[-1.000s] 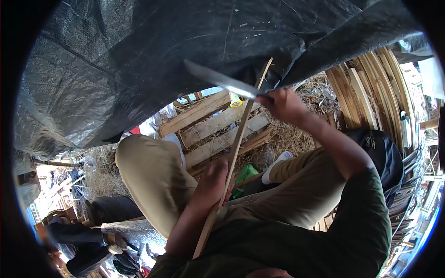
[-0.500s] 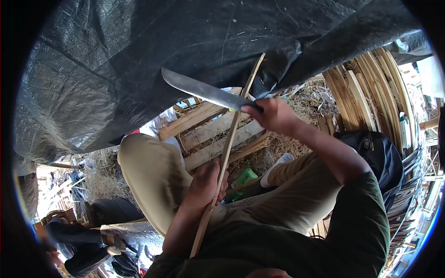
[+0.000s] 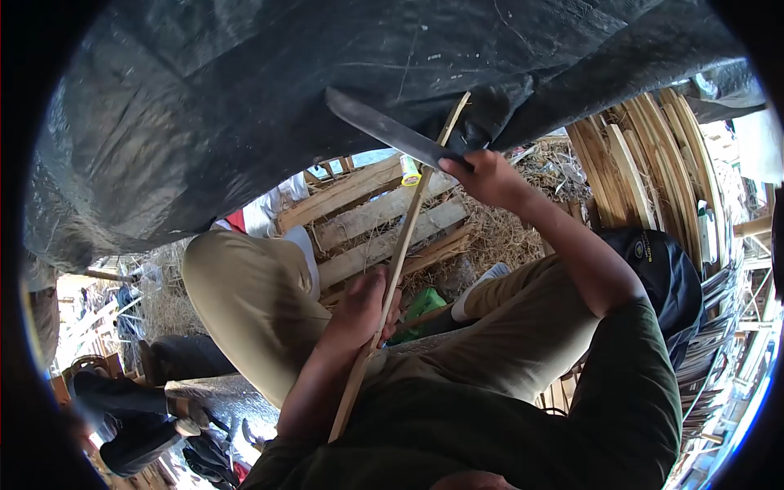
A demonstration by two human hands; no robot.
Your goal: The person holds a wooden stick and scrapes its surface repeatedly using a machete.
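Sitting before a broad dark tarp (image 3: 204, 122), a person in a dark green shirt (image 3: 490, 425) and tan trousers (image 3: 245, 302) bends over handwork, with stacked boards (image 3: 645, 163) on the right and pale slats (image 3: 343, 198) beyond the knees. A long, thin stick (image 3: 408, 229) slants up and away from the waist, its long axis leaning right toward the far end, its near end against the shirt. Across its upper part lies a knife (image 3: 384, 126), broad blade pointing left and away; from here, I cannot tell whether the edge touches wood. The right hand (image 3: 490, 175), just right of the stick, is nearer the far end, while the left hand (image 3: 362, 310) is nearer the body, below the stick's middle. The right fingers are curled tight around the knife's handle, the stick lying just to their left. The left fingers wrap the stick itself, thumb alongside.
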